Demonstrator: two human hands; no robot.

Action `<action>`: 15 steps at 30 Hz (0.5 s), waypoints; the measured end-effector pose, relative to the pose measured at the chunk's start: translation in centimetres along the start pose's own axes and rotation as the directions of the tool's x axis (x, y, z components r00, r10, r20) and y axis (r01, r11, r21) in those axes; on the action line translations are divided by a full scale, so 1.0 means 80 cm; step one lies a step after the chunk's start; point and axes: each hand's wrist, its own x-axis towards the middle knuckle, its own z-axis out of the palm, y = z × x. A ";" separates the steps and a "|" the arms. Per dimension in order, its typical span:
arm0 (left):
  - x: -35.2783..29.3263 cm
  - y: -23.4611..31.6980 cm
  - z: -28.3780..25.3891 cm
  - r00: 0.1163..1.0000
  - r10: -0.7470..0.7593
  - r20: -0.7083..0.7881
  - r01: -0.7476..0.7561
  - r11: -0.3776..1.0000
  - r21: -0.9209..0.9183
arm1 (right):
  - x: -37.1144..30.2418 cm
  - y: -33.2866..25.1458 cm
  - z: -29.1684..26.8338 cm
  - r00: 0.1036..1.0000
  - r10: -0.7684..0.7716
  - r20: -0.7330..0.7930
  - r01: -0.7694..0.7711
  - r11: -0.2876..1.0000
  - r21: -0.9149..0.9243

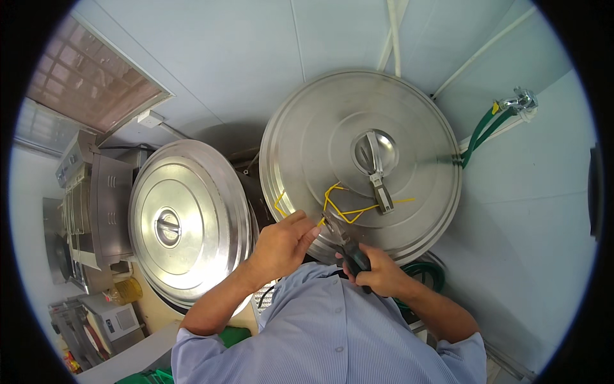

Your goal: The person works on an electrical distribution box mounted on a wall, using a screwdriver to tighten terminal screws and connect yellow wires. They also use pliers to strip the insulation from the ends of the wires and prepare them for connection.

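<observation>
My left hand [281, 246] pinches a thin yellow wire, its fingers closed near the front edge of a large round metal lid [307, 141]. A bent yellow end [279, 203] shows just beyond that hand. My right hand [382, 274] is wrapped round the dark handles of a pair of pliers [353, 253]. The pliers' jaws are at the short bit of wire by my left fingertips; whether they grip it I cannot tell. Bent yellow wire [351, 213] lies on the lid. A grey-handled hand tool [381, 192] rests against the lid's central handle [373, 152].
A second round metal lid [192, 224] covers a vessel at the left. Green hoses [481, 137] hang from a wall tap [521, 101] at the right. Metal kitchen equipment [112, 208] and a bottle of yellow liquid [126, 291] stand at the far left.
</observation>
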 end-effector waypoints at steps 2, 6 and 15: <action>0.000 -0.001 0.002 0.999 -0.010 0.030 0.009 0.999 0.046 | 0.000 0.010 0.003 0.999 -0.017 -0.035 0.013 0.995 -0.103; 0.003 -0.004 0.020 1.000 -0.026 0.015 0.024 0.994 0.110 | 0.003 0.022 0.013 0.994 0.017 -0.109 -0.037 0.982 -0.184; 0.037 -0.027 0.004 0.996 -0.058 0.072 0.075 0.963 -0.259 | -0.009 0.022 -0.038 0.998 0.050 0.025 -0.056 0.936 0.349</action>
